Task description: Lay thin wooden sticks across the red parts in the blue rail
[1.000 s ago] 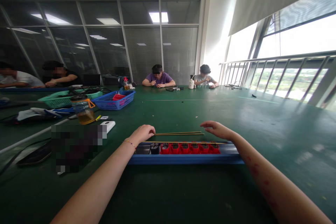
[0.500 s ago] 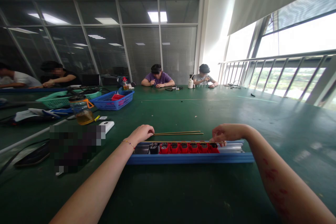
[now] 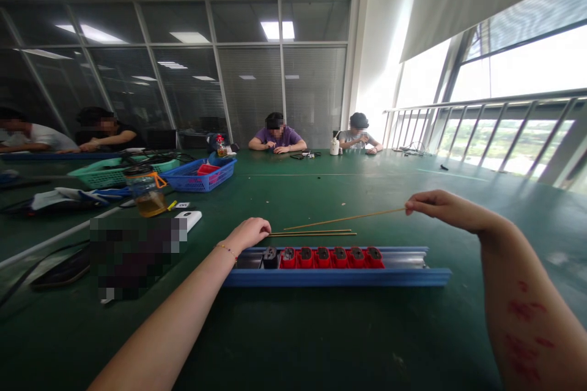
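Observation:
My right hand [image 3: 428,203] pinches the right end of a thin brass-coloured rod [image 3: 343,220], raised on the far side of the blue rail and slanting down to the left. Two similar thin rods [image 3: 316,233] lie side by side behind the rail. Their left ends meet the fingertips of my left hand [image 3: 250,233]. That hand is closed, beside the left end of the blue channel-shaped rail [image 3: 339,278], and what its fingers grip is hidden. Inside the rail sit several red socket-like modules [image 3: 323,258] in a row, with one black module [image 3: 270,258] at their left.
To the left are a jar of amber liquid [image 3: 150,195], a blue basket [image 3: 202,177], a green basket [image 3: 98,177], and a white-ended item [image 3: 190,219] beside a blurred patch. Several people sit along the far side of the green table [image 3: 321,330].
My right hand has moved up and right, lifting one rod away from the rail top and tilting it. The left hand stays by the rail's left end.

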`<state>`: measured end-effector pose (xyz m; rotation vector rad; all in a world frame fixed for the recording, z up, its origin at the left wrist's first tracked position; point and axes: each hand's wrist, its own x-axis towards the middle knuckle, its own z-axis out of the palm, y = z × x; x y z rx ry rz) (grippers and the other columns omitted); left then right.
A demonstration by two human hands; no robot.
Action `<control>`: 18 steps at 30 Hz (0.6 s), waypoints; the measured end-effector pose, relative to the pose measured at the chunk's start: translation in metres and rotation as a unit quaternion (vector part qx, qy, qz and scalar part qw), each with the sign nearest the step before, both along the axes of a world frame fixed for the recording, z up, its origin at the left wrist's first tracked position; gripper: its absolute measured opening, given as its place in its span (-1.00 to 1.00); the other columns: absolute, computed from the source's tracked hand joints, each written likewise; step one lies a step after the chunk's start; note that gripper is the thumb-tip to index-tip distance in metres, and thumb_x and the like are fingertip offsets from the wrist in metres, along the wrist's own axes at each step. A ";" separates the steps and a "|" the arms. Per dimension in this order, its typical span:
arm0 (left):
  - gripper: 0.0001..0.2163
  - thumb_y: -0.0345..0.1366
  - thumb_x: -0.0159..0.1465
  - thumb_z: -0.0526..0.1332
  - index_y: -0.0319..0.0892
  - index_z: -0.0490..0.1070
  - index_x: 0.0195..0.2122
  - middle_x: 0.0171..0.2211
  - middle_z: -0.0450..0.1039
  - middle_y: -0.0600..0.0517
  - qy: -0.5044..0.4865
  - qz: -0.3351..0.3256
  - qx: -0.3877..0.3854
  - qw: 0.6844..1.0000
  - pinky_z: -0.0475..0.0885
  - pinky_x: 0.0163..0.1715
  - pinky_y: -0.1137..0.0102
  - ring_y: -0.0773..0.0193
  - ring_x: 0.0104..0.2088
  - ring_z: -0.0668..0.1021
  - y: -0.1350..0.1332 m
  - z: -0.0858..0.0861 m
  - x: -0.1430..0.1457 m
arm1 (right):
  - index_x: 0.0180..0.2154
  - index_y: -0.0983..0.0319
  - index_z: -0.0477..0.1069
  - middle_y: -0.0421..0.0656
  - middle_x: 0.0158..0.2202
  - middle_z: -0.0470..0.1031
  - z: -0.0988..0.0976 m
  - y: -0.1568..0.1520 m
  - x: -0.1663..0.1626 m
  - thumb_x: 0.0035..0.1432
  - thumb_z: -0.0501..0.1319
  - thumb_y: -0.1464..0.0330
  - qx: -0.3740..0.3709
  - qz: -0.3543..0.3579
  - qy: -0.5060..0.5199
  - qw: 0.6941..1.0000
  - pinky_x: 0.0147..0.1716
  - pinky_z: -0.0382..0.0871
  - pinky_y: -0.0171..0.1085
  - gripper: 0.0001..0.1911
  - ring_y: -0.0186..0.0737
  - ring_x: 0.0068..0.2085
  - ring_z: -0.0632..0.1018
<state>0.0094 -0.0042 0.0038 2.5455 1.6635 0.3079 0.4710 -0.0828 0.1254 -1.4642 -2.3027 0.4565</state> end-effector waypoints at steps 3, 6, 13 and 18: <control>-0.83 -0.25 0.15 0.10 -0.06 0.47 -0.32 -0.29 0.49 0.06 0.001 0.001 0.000 1.000 0.33 -0.31 0.47 0.29 -0.27 0.49 -0.001 0.001 0.001 | -0.35 0.16 0.48 -0.17 -0.37 0.50 -0.004 0.002 0.008 0.03 0.06 -0.04 -0.021 -0.009 -0.021 1.000 -0.25 0.28 -0.24 -0.55 -0.12 -0.29 0.45; -0.83 -0.23 0.15 0.10 -0.07 0.48 -0.33 -0.28 0.48 0.05 0.004 0.007 0.000 1.000 0.32 -0.30 0.47 0.27 -0.25 0.49 -0.004 0.003 0.002 | -0.37 0.15 0.50 -0.17 -0.40 0.50 -0.016 0.014 0.004 0.03 0.06 -0.02 -0.039 -0.006 -0.027 0.999 -0.29 0.30 -0.24 -0.57 -0.13 -0.32 0.46; -0.61 0.03 0.20 -0.04 -0.10 0.47 -0.39 -0.36 0.49 0.02 -0.001 0.014 -0.005 1.000 0.27 -0.46 0.47 0.28 -0.39 0.50 -0.009 0.009 0.006 | -0.32 0.19 0.48 -0.17 -0.41 0.52 -0.055 0.042 -0.042 0.06 0.08 0.10 -0.026 0.042 -0.090 0.995 -0.44 0.30 -0.32 -0.65 -0.19 -0.40 0.48; -0.66 0.06 0.09 0.10 -0.09 0.47 -0.36 -0.32 0.50 0.03 0.007 0.009 -0.008 1.000 0.30 -0.41 0.48 0.25 -0.32 0.49 -0.010 0.009 0.005 | -0.35 0.15 0.48 -0.18 -0.38 0.54 -0.083 0.057 -0.078 0.01 0.11 0.32 0.033 0.028 -0.179 0.983 -0.41 0.27 -0.34 -0.81 -0.20 -0.37 0.50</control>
